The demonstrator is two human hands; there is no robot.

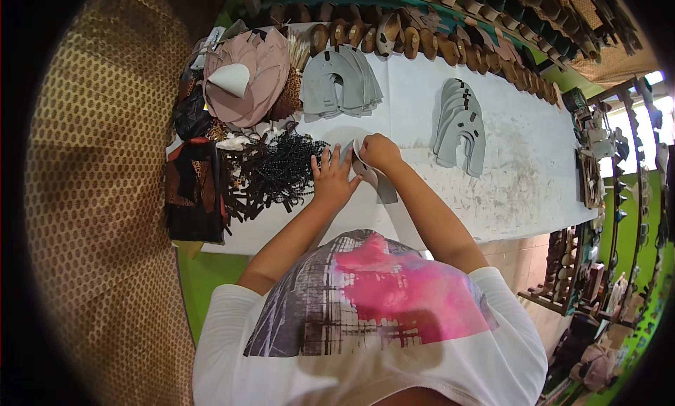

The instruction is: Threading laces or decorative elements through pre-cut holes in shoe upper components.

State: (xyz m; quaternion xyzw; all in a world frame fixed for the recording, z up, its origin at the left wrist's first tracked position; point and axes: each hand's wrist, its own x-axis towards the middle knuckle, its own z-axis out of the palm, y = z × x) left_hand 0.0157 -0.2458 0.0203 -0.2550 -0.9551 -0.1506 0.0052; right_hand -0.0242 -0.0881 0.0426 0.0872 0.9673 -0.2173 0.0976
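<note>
On the white-covered table [415, 209] in front of me lies a grey shoe upper piece [384, 188], partly hidden by my hands. My left hand [333, 181] rests flat on it with the fingers spread. My right hand [380, 153] is closed on the far edge of the same piece, which curls up beside the fist. Just left of my left hand is a tangled heap of black beaded strips [285, 167]. Beyond the hands sits a stack of grey U-shaped shoe uppers [341, 82], fanned out. A second overlapping stack of grey uppers [460, 125] lies to the right.
Pink sheets [264, 68] with a white paper cone [230, 80] are piled at the far left, above dark and leopard-print scraps [193, 188]. A row of brown shoe lasts [446, 49] lines the back edge. Shoe racks [626, 146] stand at right; a patterned curtain [105, 195] hangs left.
</note>
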